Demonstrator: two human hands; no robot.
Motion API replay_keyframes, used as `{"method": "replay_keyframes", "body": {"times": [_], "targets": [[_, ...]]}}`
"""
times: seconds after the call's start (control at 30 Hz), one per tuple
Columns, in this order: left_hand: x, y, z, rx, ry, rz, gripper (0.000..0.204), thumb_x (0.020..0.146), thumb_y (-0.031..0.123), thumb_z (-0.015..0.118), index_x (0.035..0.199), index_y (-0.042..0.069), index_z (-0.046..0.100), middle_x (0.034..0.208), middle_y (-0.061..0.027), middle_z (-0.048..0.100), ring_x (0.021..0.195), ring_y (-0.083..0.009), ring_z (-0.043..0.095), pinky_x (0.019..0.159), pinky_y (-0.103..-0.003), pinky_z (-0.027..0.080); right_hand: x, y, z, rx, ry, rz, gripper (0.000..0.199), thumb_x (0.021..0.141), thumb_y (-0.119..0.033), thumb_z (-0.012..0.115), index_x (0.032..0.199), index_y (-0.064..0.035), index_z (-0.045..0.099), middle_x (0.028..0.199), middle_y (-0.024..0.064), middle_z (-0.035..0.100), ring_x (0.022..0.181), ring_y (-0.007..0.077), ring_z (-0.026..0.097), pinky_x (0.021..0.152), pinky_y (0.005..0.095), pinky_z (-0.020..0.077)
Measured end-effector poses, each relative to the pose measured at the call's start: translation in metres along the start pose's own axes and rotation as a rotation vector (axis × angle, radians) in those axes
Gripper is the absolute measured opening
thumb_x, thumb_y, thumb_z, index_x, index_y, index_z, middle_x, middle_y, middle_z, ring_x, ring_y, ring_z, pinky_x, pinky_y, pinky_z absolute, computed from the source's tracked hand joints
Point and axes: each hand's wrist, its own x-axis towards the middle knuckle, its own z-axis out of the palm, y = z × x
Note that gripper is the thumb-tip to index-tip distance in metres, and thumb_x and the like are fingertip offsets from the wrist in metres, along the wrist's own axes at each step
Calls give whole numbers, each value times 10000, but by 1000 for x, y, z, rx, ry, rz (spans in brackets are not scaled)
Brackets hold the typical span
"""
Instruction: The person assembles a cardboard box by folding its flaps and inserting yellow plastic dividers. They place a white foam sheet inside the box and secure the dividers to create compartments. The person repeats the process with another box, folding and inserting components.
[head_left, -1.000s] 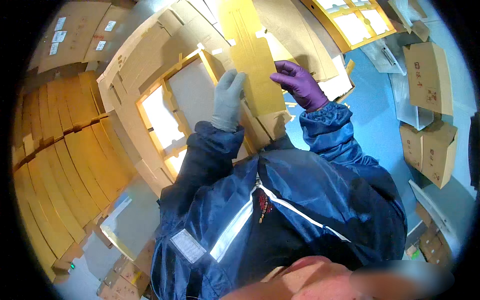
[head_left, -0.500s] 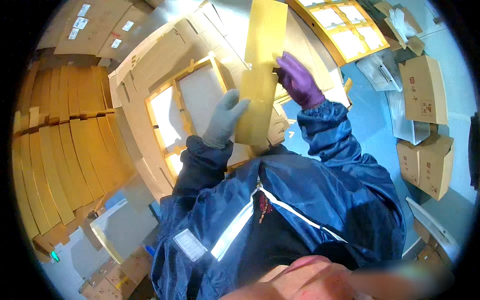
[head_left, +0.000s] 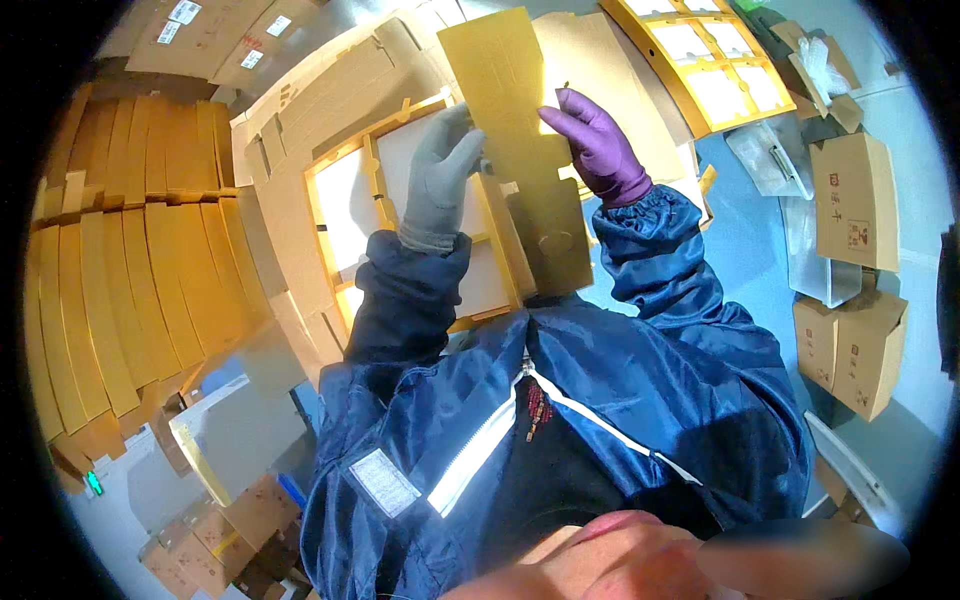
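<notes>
One long cardboard strip [head_left: 530,170] is held upright between two gloved hands, near twelve o'clock in the view. The left hand [head_left: 440,180], in a grey glove, presses against the strip's left edge with its fingers [head_left: 462,130] closed on it; the right hand [head_left: 600,145], in a purple glove, grips the right edge at about one o'clock, fingers curled round the card. Behind the strip lies one open cardboard frame [head_left: 340,200] with white panels. At nine o'clock stands a row of flat folded cartons [head_left: 130,270], too many to count surely. At three o'clock, three closed brown boxes [head_left: 850,200] stand on the blue floor [head_left: 745,240].
</notes>
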Motion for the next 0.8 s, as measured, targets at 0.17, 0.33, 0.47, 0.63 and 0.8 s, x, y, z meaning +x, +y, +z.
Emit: {"method": "replay_keyframes", "body": {"times": [0.17, 0.33, 0.47, 0.63, 0.8], "targets": [[-10, 17, 2, -146, -27, -6, 321, 987, 123, 524, 1265, -23, 589, 1114, -72, 657, 951, -118, 615, 843, -250, 491, 6, -13, 5, 108, -165, 244, 366, 928, -156, 652, 1251, 12, 622, 1153, 94, 660, 1061, 188, 616, 944, 318, 483], [-20, 34, -8, 115, -65, 40, 288, 987, 123, 508, 1218, -17, 610, 1086, -67, 656, 946, -119, 616, 839, -242, 488, 1, -29, 3, -75, -340, 251, 371, 889, -157, 687, 1223, 0, 652, 1119, 100, 685, 1034, 205, 627, 946, 334, 479], [-19, 30, -11, -127, -129, -60, 271, 987, 125, 505, 1200, -4, 612, 1085, -62, 647, 991, -131, 603, 871, -262, 479, 1, -21, 16, 315, -450, 201, 451, 917, -120, 657, 1337, 4, 551, 1206, 119, 657, 1143, 207, 606, 986, 321, 483], [0, 12, -12, -63, 30, 92, 290, 953, 110, 570, 1213, -16, 551, 1122, -98, 618, 1018, -168, 589, 896, -297, 477, 24, 4, 50, 214, -28, 216, 446, 958, -185, 639, 1348, -1, 526, 1237, 148, 626, 1146, 231, 603, 969, 344, 509], [2, -12, -17, 43, 230, 217, 347, 920, 80, 574, 1239, -33, 500, 1141, -111, 606, 1027, -168, 589, 866, -304, 493, 23, 9, 68, -949, 51, -333, 796, 814, -318, 808, 1415, 1, 395, 1176, 222, 625, 1092, 353, 634, 927, 387, 536]]}}
